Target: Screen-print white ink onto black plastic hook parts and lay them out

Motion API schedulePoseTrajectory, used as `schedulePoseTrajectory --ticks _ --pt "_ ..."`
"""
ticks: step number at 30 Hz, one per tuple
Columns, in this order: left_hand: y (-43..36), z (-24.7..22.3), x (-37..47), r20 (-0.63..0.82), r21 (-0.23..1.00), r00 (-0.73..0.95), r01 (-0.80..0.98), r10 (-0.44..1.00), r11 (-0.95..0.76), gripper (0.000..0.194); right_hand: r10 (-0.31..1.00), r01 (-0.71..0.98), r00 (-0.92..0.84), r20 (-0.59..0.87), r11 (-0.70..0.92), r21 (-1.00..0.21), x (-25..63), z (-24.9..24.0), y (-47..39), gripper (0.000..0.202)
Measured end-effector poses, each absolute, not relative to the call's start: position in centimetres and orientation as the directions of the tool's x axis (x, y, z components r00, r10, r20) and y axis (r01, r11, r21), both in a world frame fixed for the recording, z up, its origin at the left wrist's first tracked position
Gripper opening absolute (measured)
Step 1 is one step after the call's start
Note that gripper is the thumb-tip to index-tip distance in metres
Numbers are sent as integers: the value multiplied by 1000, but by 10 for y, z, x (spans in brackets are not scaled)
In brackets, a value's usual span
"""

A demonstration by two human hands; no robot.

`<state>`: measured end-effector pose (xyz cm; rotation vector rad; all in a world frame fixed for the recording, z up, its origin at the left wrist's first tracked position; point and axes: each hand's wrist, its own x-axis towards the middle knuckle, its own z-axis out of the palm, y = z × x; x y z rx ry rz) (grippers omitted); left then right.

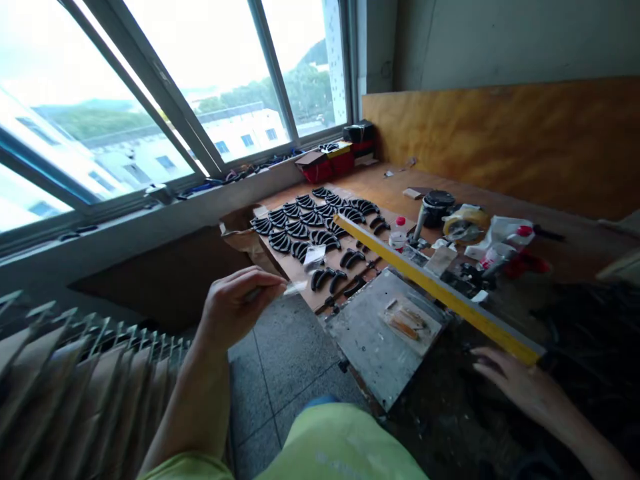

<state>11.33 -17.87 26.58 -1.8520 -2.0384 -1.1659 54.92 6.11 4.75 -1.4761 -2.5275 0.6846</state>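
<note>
My left hand (243, 301) is raised over the gap left of the bench. Its thumb and fingers pinch a small, thin whitish strip (296, 288), partly see-through. Low on the right is my right hand (510, 379), fingers curled around something small and dark that I cannot make out. It lies beside a dark heap of black pieces (595, 333), just under the near end of a long yellow bar (425, 277). Curved black parts (297, 230) lie fanned out in rows on the brown board, with a small white sheet (315, 256) over some of them.
A grey metal plate (367, 347) at the bench front bears a small tray (409, 320). Behind the bar are a black-lidded jar (439, 208), a tape roll (467, 225) and red-capped bottles (399, 233). A slatted rack (100, 393) stands at left. Red boxes (325, 165) sit near the window.
</note>
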Motion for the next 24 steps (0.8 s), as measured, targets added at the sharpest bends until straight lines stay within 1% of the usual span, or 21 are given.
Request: schedulePoseTrajectory --ticks 1,3,5,6,7,8,11,13,15,17,19,22,23,24 --pt "-185 262 110 570 459 -239 886 786 -64 4 794 722 -593 -134 450 -525 528 59 42 26" --pt "-197 257 106 543 494 -262 868 798 -51 6 679 574 -725 -113 506 -643 485 82 11 27" --pt "-208 254 104 520 524 -286 851 805 -37 8 604 432 -797 -19 547 -717 443 99 -10 25" --pt "-213 254 104 509 537 -297 843 808 -28 9 583 356 -811 57 568 -742 423 106 -18 26" --pt "-218 254 104 496 549 -310 836 811 -17 10 570 281 -810 141 587 -759 404 111 -24 32" --pt "-223 255 105 483 560 -318 829 816 -8 11 559 209 -798 225 608 -766 385 115 -30 42" --pt "-237 256 106 448 582 -326 813 833 5 12 507 28 -750 425 666 -746 332 121 -46 79" --pt "-245 257 107 430 589 -325 808 842 11 11 455 -66 -744 490 680 -730 303 122 -55 94" --pt "-253 258 108 422 596 -321 803 848 8 9 397 -149 -765 507 657 -739 279 120 -63 98" --pt "-260 261 109 421 607 -327 795 846 6 8 356 -213 -794 492 595 -775 262 116 -70 90" --pt "-266 264 110 420 620 -352 784 837 19 8 342 -245 -826 448 500 -831 251 109 -77 69" --pt "-274 266 110 400 647 -413 760 818 67 12 385 -202 -866 319 315 -927 244 98 -86 27" --pt "-275 265 109 390 658 -434 748 812 84 12 411 -179 -871 270 247 -952 245 94 -89 20" --pt "-276 263 108 387 671 -458 735 801 96 13 437 -162 -871 224 175 -971 246 91 -92 18"
